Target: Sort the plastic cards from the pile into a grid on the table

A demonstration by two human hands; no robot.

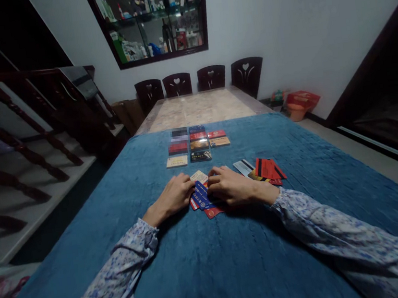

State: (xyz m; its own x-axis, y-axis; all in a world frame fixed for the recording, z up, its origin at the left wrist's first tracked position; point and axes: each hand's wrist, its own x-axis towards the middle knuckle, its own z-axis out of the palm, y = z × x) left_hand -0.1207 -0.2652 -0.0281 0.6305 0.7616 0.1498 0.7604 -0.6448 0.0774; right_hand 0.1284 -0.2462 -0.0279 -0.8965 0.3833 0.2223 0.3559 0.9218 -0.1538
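Note:
A loose pile of cards lies on the blue cloth between my hands, with a dark blue card (202,196) on top. Red cards (214,212) stick out beneath it, and a cream card (198,176) shows at its far side. My left hand (176,193) has its bent fingers at the pile's left edge, the fingertips pressed to the cards. From the right, my right hand (233,186) curls over the pile and covers part of the blue card. Its fingertips are partly hidden.
Beyond the pile, cards are laid out in rows, among them a black card (201,156) and a white-yellow card (177,161). To the right lie face-down red cards (269,168) and a silver card (244,167). Chairs (212,77) stand at the table's far end.

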